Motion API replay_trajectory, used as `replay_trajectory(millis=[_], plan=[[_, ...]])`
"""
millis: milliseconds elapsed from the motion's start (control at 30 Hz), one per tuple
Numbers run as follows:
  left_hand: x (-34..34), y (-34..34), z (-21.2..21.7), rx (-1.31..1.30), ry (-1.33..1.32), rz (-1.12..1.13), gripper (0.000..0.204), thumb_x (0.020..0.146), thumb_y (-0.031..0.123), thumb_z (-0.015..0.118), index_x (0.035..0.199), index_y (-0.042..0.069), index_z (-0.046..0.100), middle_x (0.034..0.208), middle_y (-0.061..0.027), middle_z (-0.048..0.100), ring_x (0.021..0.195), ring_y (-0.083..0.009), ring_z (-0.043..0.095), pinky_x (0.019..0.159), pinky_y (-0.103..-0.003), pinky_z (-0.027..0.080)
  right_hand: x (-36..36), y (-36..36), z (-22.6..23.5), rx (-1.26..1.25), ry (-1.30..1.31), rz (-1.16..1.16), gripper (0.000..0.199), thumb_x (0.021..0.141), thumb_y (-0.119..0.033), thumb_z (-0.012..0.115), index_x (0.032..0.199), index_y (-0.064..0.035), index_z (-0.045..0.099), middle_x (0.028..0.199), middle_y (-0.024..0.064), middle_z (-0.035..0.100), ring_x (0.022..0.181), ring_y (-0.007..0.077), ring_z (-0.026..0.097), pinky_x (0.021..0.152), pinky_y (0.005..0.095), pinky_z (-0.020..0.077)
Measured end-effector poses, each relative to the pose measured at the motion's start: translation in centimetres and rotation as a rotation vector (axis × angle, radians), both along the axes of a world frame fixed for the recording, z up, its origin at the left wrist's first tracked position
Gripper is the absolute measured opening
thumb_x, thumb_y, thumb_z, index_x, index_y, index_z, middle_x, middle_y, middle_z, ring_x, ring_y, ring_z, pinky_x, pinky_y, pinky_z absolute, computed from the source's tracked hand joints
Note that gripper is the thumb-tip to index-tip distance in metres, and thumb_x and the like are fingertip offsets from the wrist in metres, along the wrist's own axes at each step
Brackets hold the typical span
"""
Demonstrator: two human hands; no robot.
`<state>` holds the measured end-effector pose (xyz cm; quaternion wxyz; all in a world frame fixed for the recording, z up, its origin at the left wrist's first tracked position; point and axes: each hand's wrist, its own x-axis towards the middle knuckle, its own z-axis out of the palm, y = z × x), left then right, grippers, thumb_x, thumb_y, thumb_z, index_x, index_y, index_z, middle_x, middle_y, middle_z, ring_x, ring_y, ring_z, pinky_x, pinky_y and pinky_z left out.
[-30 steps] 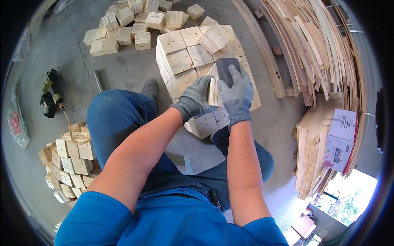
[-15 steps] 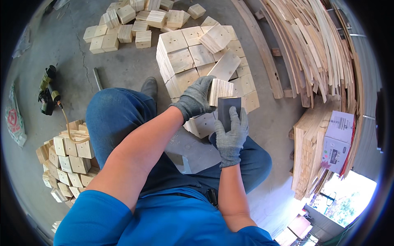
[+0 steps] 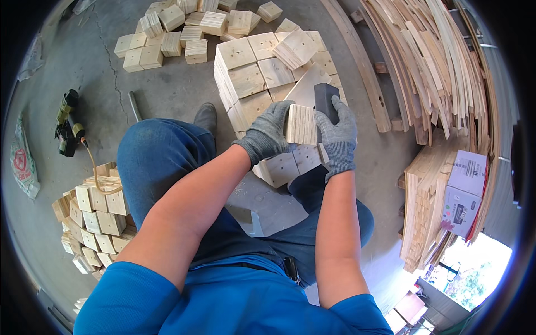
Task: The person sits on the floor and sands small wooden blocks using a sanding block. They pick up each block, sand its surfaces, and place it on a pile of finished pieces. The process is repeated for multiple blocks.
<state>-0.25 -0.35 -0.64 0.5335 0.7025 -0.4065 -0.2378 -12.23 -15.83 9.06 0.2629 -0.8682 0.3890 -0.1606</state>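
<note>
My left hand [image 3: 268, 131], in a grey glove, grips a pale square wooden block [image 3: 302, 124] held on edge above my lap. My right hand [image 3: 338, 134], also gloved, holds a dark sanding block [image 3: 326, 100] pressed against the right side of that wooden block. Both are raised over a stack of similar drilled wooden blocks [image 3: 254, 70] standing on the concrete floor in front of my knees.
More blocks lie scattered at the far left [image 3: 167, 33] and piled by my left side [image 3: 92, 215]. A nail gun with hose [image 3: 68, 123] lies on the floor at left. Long bent wood strips [image 3: 441, 67] and a cardboard box [image 3: 462, 192] stand at right.
My right hand with the sanding block slid down along the wooden block, then back up to its upper right side. The left hand kept holding the block nearly still.
</note>
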Motion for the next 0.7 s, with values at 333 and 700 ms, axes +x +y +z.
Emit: replay_trajectory(millis=[333,700], plan=[[0.3,0.3,1.0,0.013,-0.015,-0.001,0.092,0.07,0.04,0.096,0.146,0.011,0.052,0.14,-0.0213,0.059,0.134,-0.0393,0.059,0.115,-0.044,0.05,-8.9,7.1,-1.1,0.093,-0.037,-0.143,0.069,0.09,-0.023,0.089,0.149,0.0013,0.062,0.147,0.0244,0.063,0.138,0.0373,0.061,0.119,0.0441,0.0472],[0.3,-0.3,2.0,0.063,-0.201,-0.026,0.111,0.067,0.043,0.101,0.155,0.006,0.044,0.148,-0.0224,0.055,0.137,-0.0389,0.058,0.119,-0.044,0.048,-15.5,9.6,-2.9,0.219,-0.131,-0.251,0.071,0.089,-0.011,0.09,0.151,0.0032,0.06,0.141,0.0183,0.069,0.123,0.0236,0.069,0.107,0.0356,0.0555]])
